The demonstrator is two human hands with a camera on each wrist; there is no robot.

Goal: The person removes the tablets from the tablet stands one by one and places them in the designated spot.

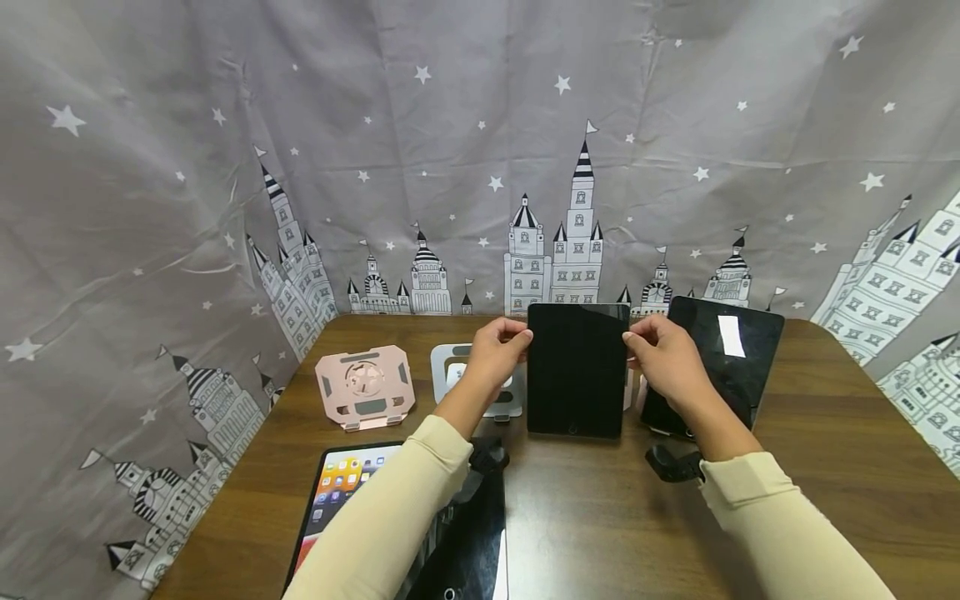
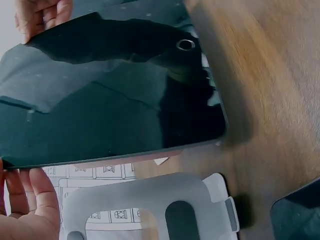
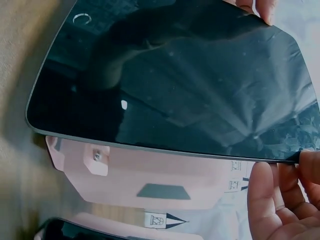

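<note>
A black tablet point(image 1: 576, 371) with a dark screen and a round home button at its bottom stands upright between both hands. My left hand point(image 1: 498, 354) pinches its left edge near the top, thumb at the front. On the opposite edge, my right hand point(image 1: 663, 358) pinches it at about the same height. Behind the tablet is a pink tablet stand point(image 3: 120, 175), mostly hidden in the head view. Whether the tablet touches that stand, I cannot tell. A grey stand point(image 2: 135, 187) is just left of the tablet.
Another dark tablet point(image 1: 720, 358) leans at the right, behind my right hand. A second pink stand point(image 1: 365, 383) is at the left. Near the front lie a tablet with a lit screen point(image 1: 330, 492) and a dark tablet point(image 1: 465, 558), partly under my left arm. A grey castle-print curtain point(image 1: 480, 167) hangs behind.
</note>
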